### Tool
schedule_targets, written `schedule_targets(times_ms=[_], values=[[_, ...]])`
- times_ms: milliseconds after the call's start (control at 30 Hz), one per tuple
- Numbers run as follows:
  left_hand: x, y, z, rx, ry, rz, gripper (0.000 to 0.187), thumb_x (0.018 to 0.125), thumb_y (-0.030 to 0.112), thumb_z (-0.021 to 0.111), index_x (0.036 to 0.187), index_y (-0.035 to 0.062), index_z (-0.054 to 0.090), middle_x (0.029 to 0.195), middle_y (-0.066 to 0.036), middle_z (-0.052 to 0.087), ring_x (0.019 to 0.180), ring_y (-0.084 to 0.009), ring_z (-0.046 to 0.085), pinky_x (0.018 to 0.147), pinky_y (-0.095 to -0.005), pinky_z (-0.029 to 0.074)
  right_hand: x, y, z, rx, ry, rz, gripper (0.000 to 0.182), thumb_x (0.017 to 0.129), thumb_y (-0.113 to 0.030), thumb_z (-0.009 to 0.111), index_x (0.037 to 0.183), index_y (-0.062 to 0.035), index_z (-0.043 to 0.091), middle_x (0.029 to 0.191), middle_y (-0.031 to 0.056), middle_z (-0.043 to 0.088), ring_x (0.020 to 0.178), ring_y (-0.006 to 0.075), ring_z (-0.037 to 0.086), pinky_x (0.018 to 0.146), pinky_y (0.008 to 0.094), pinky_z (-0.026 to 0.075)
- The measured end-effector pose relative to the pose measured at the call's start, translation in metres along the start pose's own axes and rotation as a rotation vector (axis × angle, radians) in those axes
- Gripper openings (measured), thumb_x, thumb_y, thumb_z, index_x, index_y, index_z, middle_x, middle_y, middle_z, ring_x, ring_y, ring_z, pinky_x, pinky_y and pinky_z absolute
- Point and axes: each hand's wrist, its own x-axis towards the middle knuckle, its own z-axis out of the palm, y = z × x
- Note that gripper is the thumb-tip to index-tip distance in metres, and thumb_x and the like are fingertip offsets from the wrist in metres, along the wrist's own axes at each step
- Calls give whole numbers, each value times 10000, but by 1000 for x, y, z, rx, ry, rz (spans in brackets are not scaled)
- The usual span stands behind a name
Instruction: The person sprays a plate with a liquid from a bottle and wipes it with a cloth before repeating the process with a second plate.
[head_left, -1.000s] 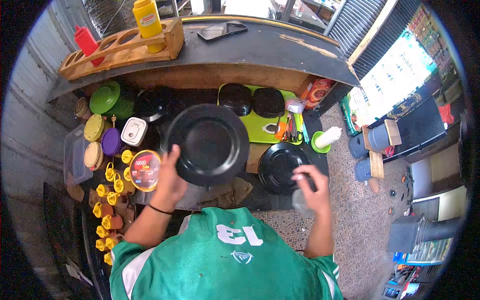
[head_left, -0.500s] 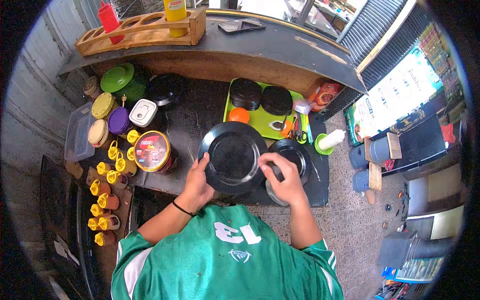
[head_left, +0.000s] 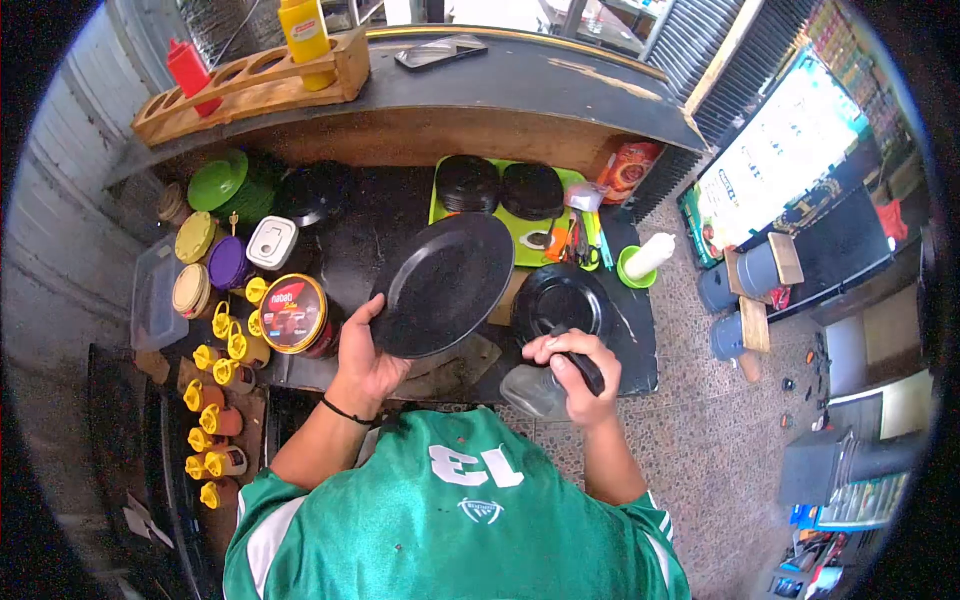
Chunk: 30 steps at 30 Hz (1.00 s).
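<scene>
My left hand (head_left: 368, 355) grips a round black plate (head_left: 445, 285) by its lower left rim, thumb on the upper face. The plate is tilted above the counter. My right hand (head_left: 580, 375) is closed around the black part (head_left: 583, 372) of a clear container (head_left: 535, 391), whose see-through body hangs to the left of the fist. Just beyond that hand, a second black plate (head_left: 562, 300) lies on the dark counter (head_left: 350, 235).
A green tray (head_left: 520, 238) at the back carries stacked black dishes (head_left: 467, 184) and scissors. To the left stand a round tub (head_left: 293, 313), yellow-capped bottles (head_left: 225, 423) and green plates (head_left: 220, 180). A white squeeze bottle (head_left: 652, 255) stands in a green cup at right.
The held plate has tilted and shifted slightly left. My right hand has moved down away from its rim, bringing the clear container and its black part into fuller view.
</scene>
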Motion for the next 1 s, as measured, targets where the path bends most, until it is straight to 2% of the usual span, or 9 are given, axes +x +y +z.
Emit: schedule_targets(times_ms=[100, 200, 467, 500, 633, 667, 800, 867, 1000], values=[[-3, -7, 14, -34, -117, -54, 434, 1025, 293, 509, 1309, -18, 614, 1291, -201, 686, 1182, -361, 665, 1100, -527, 492, -3, -12, -9, -83, -303, 75, 197, 888, 25, 680, 1081, 8, 717, 910, 136, 749, 794, 201, 720, 708, 322, 561], [-4, -13, 24, -85, -250, -74, 492, 1015, 355, 496, 1355, 17, 606, 1347, -184, 664, 1255, -364, 622, 1131, -551, 450, -1, -24, -13, -294, -336, -79, 207, 888, 8, 689, 1092, 9, 720, 988, 153, 762, 742, 190, 702, 704, 320, 560], [-25, 2, 38, -54, -432, 140, 744, 1023, 623, 418, 1552, 101, 443, 1580, -172, 459, 1435, -389, 446, 1215, -599, 302, -13, 18, -131, -569, 744, 17, 235, 1003, -65, 608, 1231, -14, 634, 1057, 98, 706, 968, 169, 689, 780, 292, 544], [-20, 4, 22, -74, -328, 150, 742, 1021, 606, 442, 1567, 104, 418, 1596, -168, 436, 1453, -388, 425, 1228, -602, 277, -15, 28, -146, -578, 804, -13, 237, 1029, -117, 610, 1242, -14, 630, 1099, 99, 700, 973, 169, 688, 747, 273, 529], [-8, -11, -18, -62, -443, 47, 637, 1016, 518, 495, 1495, 98, 515, 1561, -141, 488, 1402, -378, 475, 1211, -574, 315, -24, 69, -176, -670, 916, -6, 256, 1046, -153, 599, 1260, -13, 616, 1112, 120, 698, 990, 194, 687, 788, 290, 544], [-2, -13, -22, -32, -247, 43, 632, 1017, 519, 493, 1491, 103, 518, 1554, -146, 494, 1409, -377, 468, 1211, -582, 312, -27, 81, -179, -639, 918, -29, 281, 1044, -142, 600, 1294, -15, 585, 1139, 130, 687, 1021, 209, 676, 832, 305, 544], [8, -14, -40, -160, -317, 39, 647, 1022, 535, 478, 1504, 105, 503, 1562, -155, 483, 1425, -384, 451, 1207, -610, 303, -35, 117, -186, -692, 896, -134, 394, 1029, -102, 620, 1391, -27, 483, 1252, 159, 633, 1152, 246, 617, 967, 353, 513], [1, -11, -30, -175, -374, 50, 654, 1024, 541, 473, 1512, 105, 494, 1567, -157, 477, 1432, -388, 444, 1208, -618, 298, -44, 122, -182, -824, 854, -66, 517, 996, -58, 661, 1448, -43, 411, 1313, 166, 599, 1227, 256, 569, 1041, 382, 467], [-1, 3, -14, -66, -457, 91, 675, 1019, 549, 484, 1533, 111, 471, 1584, -154, 455, 1450, -385, 427, 1220, -609, 287, -50, 129, -157, -672, 878, 108, 679, 950, -38, 715, 1511, -64, 333, 1383, 177, 549, 1259, 274, 551, 1097, 408, 427]])
